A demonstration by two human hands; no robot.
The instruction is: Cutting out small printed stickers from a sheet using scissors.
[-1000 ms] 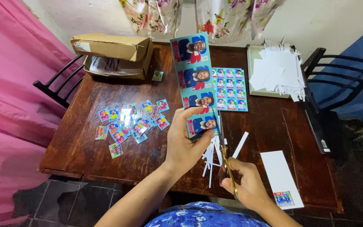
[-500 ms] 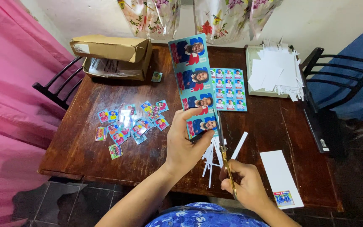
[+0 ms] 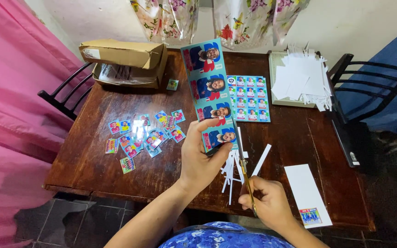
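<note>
The left hand (image 3: pixel 201 158) pinches the near end of a tall sticker strip (image 3: pixel 210 92), four portraits stacked. The strip's long axis runs away from the person, its far end leaning slightly left, above the wooden table (image 3: pixel 102 160). The right hand (image 3: pixel 269 204) is closed around scissors (image 3: pixel 246 181), blades pointing up along the strip's right edge. White offcuts (image 3: pixel 233 167) lie beneath. Since the earlier frame, strip and hands have barely shifted.

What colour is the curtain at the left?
Pink curtain, plain, shown best in the head view.
</note>
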